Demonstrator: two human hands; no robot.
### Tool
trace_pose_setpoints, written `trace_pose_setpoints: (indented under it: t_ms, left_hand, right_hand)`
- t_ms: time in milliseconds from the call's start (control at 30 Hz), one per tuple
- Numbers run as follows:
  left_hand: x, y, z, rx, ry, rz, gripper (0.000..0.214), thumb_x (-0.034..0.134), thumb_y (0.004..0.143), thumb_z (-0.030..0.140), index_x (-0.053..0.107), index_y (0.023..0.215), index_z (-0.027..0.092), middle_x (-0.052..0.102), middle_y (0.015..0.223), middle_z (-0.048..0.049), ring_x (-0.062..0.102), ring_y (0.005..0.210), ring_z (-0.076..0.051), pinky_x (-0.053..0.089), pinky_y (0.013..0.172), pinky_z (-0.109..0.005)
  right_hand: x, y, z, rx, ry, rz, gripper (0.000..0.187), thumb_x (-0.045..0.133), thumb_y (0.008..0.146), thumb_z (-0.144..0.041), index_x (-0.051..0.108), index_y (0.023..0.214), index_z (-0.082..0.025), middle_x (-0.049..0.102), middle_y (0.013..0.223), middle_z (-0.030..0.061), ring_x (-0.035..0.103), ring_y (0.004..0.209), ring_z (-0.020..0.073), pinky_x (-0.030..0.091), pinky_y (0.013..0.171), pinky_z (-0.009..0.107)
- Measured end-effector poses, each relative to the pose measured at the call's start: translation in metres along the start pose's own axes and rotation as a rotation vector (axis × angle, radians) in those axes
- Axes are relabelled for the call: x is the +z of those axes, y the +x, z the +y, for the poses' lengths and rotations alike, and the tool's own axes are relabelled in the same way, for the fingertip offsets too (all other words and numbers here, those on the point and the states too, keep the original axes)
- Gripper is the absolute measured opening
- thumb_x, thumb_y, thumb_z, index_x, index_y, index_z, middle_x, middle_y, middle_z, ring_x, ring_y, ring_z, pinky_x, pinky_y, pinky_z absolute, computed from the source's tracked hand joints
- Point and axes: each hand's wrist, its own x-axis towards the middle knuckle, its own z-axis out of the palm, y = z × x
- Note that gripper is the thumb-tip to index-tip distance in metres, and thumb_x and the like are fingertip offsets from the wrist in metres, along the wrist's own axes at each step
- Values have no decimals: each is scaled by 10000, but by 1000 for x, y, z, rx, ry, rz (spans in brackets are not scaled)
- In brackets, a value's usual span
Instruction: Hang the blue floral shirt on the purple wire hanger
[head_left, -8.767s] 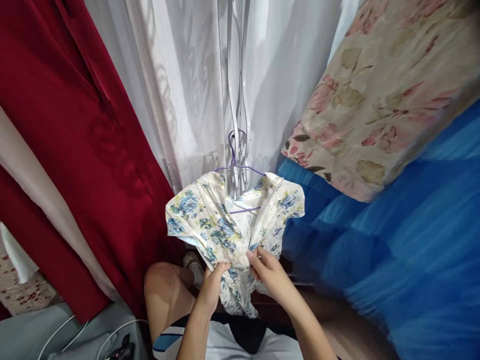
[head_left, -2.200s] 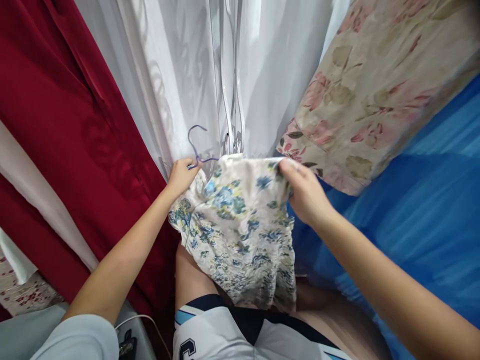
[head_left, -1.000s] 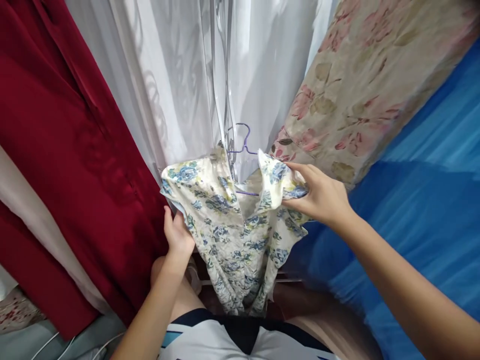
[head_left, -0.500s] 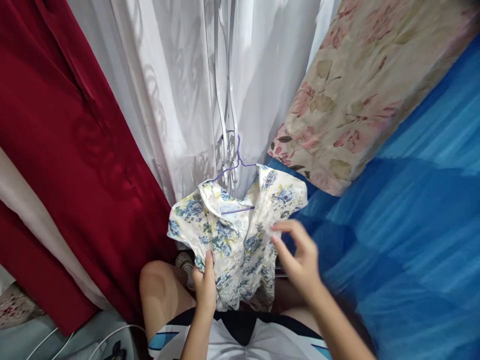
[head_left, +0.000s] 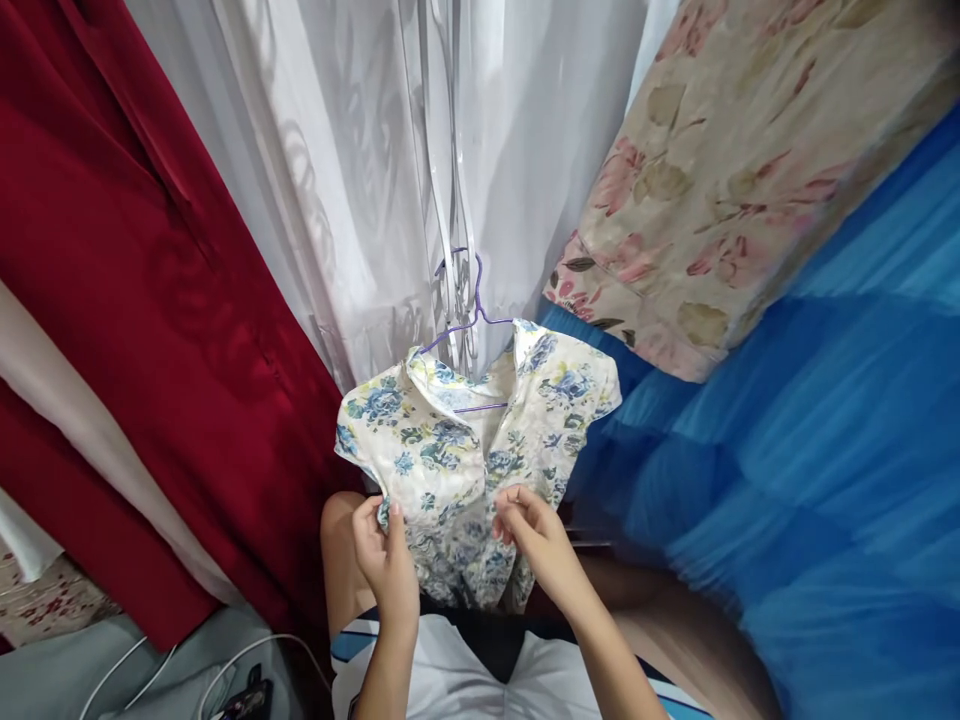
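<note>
A white short-sleeved blouse (head_left: 439,460) with blue flowers hangs from a thin purple hanger (head_left: 478,312). Its neckline is open, and the hanger's lower bar shows inside. My left hand (head_left: 388,550) pinches the blouse's side edge below the sleeve, thumb in front. At the front opening, lower down, my right hand (head_left: 529,530) has its fingers curled and pinched together against the fabric. The exact bit of cloth between those fingertips is hidden. The blouse's lower end falls in folds between my legs.
White metal strips (head_left: 442,180) hold the hanger's hook in front of a white curtain (head_left: 337,150). Red cloth (head_left: 187,330) hangs at left. A pink-flowered cloth (head_left: 675,210) and blue tulle (head_left: 847,480) hang at right. A white cable (head_left: 255,650) lies at lower left.
My right hand has moved left and down onto the blouse's front opening, its fingers closing together. My left hand has shifted slightly left and keeps the side edge, spreading the blouse flatter.
</note>
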Motion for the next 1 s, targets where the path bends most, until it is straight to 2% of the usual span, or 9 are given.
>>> trace_pose_setpoints:
  t_ms: [100,167,333,567,633,767,833,933,1000]
  left_hand:
    - [3,-6,-7,-69,5,-28,345,676,841,419,559,1072,191,602,1040,-50,596,979,-180,474,882,-286]
    - [3,-10,-7,-83,19,-28,348,681,834,433,559,1052,191,601,1017,-43,592,967,-180,470,873,-283]
    - [-5,-13,1,-70,39,-12,338,678,836,436,569,1042,190,600,1004,-36,587,965,-182,465,862,-273]
    - [-18,-7,17,-55,48,15,289,660,858,401,585,1054,202,605,994,-30,585,969,-179,465,875,-273]
    - [-20,0,21,35,45,44,282,657,860,379,581,1066,202,612,1049,-49,589,1029,-196,463,929,-303]
    - [-18,7,21,354,89,113,312,697,823,303,573,1091,200,564,1227,-102,534,1212,-244,391,1082,-406]
    - [-9,2,14,352,131,-46,226,692,824,286,617,1018,198,604,1147,-100,576,1147,-246,423,1048,-406]
    - [16,-14,0,191,169,-393,152,655,848,274,673,982,204,673,1012,-90,638,1012,-237,477,953,-373]
    - [34,-23,-6,141,187,-493,145,640,855,262,683,982,209,697,968,-79,652,946,-227,491,896,-354]
  right_hand:
    - [0,11,15,13,-58,105,343,543,893,-511,485,1076,-227,641,719,9,520,555,181,370,525,290]
    - [3,24,19,-17,-156,165,371,543,883,-516,488,1098,-219,632,711,7,537,567,191,387,548,301]
    - [16,58,14,-41,-307,165,248,507,881,-440,515,975,-210,592,656,-14,547,574,185,380,564,282]
    - [39,57,13,-97,-128,171,145,499,859,-347,478,792,-220,440,551,-56,423,503,139,307,513,250]
    - [40,52,15,-83,-65,149,177,506,858,-362,468,762,-219,423,546,-58,394,493,131,291,501,249]
    - [30,42,16,-23,31,115,257,525,855,-420,470,703,-220,445,497,-51,389,460,131,300,487,258]
    - [24,38,10,1,34,97,272,541,851,-409,482,668,-216,496,471,-35,413,445,133,310,485,260]
    - [19,30,-7,25,6,16,231,589,830,-342,533,656,-201,583,479,-3,458,436,134,323,479,256]
    - [19,23,-18,37,14,-25,185,618,808,-297,566,665,-190,601,481,4,485,430,135,339,477,252]
